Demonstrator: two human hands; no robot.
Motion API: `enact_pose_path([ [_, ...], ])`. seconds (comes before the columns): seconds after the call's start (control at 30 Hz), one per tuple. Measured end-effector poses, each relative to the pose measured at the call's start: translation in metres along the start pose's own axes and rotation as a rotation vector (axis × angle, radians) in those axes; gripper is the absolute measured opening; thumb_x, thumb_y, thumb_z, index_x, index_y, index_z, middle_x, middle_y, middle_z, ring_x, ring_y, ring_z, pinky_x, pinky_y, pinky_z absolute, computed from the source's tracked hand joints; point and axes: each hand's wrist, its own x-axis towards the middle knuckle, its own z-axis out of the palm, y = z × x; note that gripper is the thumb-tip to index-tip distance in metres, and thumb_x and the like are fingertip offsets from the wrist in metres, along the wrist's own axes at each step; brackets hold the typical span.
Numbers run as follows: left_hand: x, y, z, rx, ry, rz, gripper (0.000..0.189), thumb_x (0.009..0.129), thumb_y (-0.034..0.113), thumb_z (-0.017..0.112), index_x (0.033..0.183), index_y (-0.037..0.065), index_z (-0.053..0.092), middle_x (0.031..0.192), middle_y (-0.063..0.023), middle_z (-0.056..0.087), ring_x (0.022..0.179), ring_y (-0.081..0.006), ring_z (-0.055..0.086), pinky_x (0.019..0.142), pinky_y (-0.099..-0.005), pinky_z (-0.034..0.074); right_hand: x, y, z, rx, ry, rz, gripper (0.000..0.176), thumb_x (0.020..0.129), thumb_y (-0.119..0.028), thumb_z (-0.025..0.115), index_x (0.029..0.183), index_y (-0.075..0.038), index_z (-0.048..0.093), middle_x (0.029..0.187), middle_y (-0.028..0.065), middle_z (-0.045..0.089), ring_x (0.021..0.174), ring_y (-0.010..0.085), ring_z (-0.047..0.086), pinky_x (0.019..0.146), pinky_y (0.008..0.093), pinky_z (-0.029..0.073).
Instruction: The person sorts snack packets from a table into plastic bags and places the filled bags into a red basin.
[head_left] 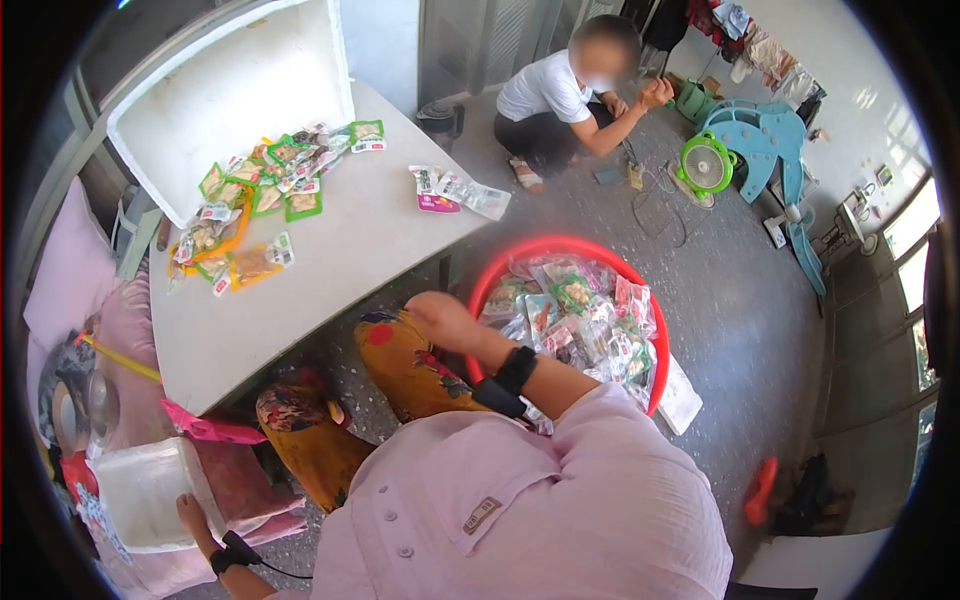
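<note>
My left hand (193,515) is at the lower left, at the right edge of a white foam box or lid (150,490) that lies on pink cloth; its fingers are too small to read. Over my knee in patterned yellow trousers is my right hand (437,318), blurred, its fingers curled in and mostly hidden. Just right of it stands a red tub (660,345) full of small sealed food packets (575,295). More packets (265,195) lie in a heap on the grey table (330,290), before a large white foam box (225,100) tipped on its side.
A person (560,100) in a white shirt squats beyond the table, one hand raised. A few packets (460,192) lie near the table's right corner. Behind the tub are a green fan (706,163) and blue plastic parts (755,140). A white slab (682,395) lies beside the tub.
</note>
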Motion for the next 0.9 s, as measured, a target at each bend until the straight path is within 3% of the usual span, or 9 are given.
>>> enact_pose_path([
  [0.23,0.006,-0.011,0.002,-0.06,0.075,0.103,0.022,0.073,0.016,0.04,0.078,-0.001,0.053,0.079,-0.0204,0.054,0.075,-0.0354,0.051,0.069,-0.0417,0.04,0.007,-0.03,0.054,0.089,-0.017,-0.109,0.012,0.07,-0.01,0.047,0.079,-0.002,0.05,0.081,0.0147,0.052,0.08,0.0305,0.048,0.072,0.0382,0.039],
  [0.27,0.036,-0.064,0.032,0.425,0.065,0.494,0.017,0.073,0.014,0.042,0.072,0.001,0.053,0.074,-0.0184,0.054,0.072,-0.033,0.052,0.067,-0.0415,0.041,0.004,-0.03,0.068,0.082,0.019,-0.174,0.011,0.07,-0.01,0.047,0.078,-0.002,0.05,0.081,0.0147,0.052,0.08,0.0303,0.048,0.072,0.0383,0.039],
  [0.3,0.055,-0.087,0.054,0.637,-0.039,0.428,0.016,0.073,0.013,0.043,0.065,0.004,0.053,0.071,-0.0154,0.054,0.07,-0.03,0.052,0.066,-0.0403,0.042,-0.001,-0.026,0.078,0.045,0.01,-0.176,0.011,0.07,-0.009,0.046,0.076,-0.002,0.051,0.08,0.0151,0.053,0.079,0.0304,0.049,0.072,0.0385,0.039],
  [0.4,0.037,-0.12,0.076,0.565,0.223,0.424,0.04,0.077,0.025,0.045,0.107,-0.002,0.043,0.102,-0.0187,0.048,0.092,-0.0285,0.047,0.078,-0.0375,0.038,-0.002,-0.033,0.078,-0.174,-0.285,-0.112,0.013,0.066,-0.008,0.044,0.071,0.0,0.053,0.077,0.0163,0.053,0.077,0.03,0.051,0.07,0.0382,0.04],
  [0.43,0.026,-0.097,0.061,0.561,0.363,0.518,0.039,0.077,0.027,0.045,0.102,-0.002,0.045,0.097,-0.0178,0.05,0.088,-0.0282,0.049,0.075,-0.0382,0.039,-0.004,-0.035,0.08,-0.298,-0.274,-0.14,0.014,0.068,-0.011,0.043,0.071,-0.002,0.053,0.078,0.0154,0.053,0.078,0.0286,0.051,0.07,0.0383,0.04],
  [0.5,0.011,-0.036,0.026,0.71,0.09,0.531,0.021,0.074,0.02,0.046,0.084,0.004,0.055,0.075,-0.0129,0.054,0.074,-0.0276,0.052,0.067,-0.0391,0.042,-0.009,-0.026,0.086,-0.362,-0.239,-0.208,0.014,0.068,-0.012,0.046,0.075,-0.003,0.054,0.082,0.012,0.055,0.083,0.0263,0.051,0.074,0.0387,0.039],
  [0.57,-0.01,0.018,-0.005,-0.05,0.064,0.02,0.023,0.068,0.017,0.045,0.081,0.003,0.057,0.084,-0.0187,0.056,0.082,-0.0338,0.052,0.072,-0.04,0.041,-0.005,-0.026,0.082,-0.235,-0.155,-0.267,0.011,0.066,-0.008,0.049,0.075,-0.006,0.054,0.086,0.0101,0.055,0.087,0.026,0.05,0.076,0.0387,0.038],
  [0.63,-0.015,0.028,-0.016,-0.081,-0.047,-0.105,0.026,0.067,0.017,0.042,0.083,0.003,0.056,0.089,-0.0202,0.055,0.087,-0.0344,0.051,0.077,-0.0393,0.04,-0.009,-0.022,0.086,-0.208,-0.151,-0.255,0.01,0.065,-0.007,0.051,0.075,-0.006,0.054,0.086,0.0096,0.055,0.087,0.0261,0.05,0.076,0.039,0.037],
  [0.9,0.001,0.023,-0.022,-0.133,-0.069,-0.194,0.024,0.069,0.017,0.041,0.082,0.005,0.056,0.085,-0.0175,0.056,0.084,-0.0322,0.052,0.073,-0.037,0.041,-0.001,-0.017,0.082,-0.221,-0.128,-0.24,0.01,0.064,-0.006,0.053,0.074,-0.005,0.053,0.083,0.0092,0.055,0.083,0.0271,0.052,0.074,0.038,0.039],
])
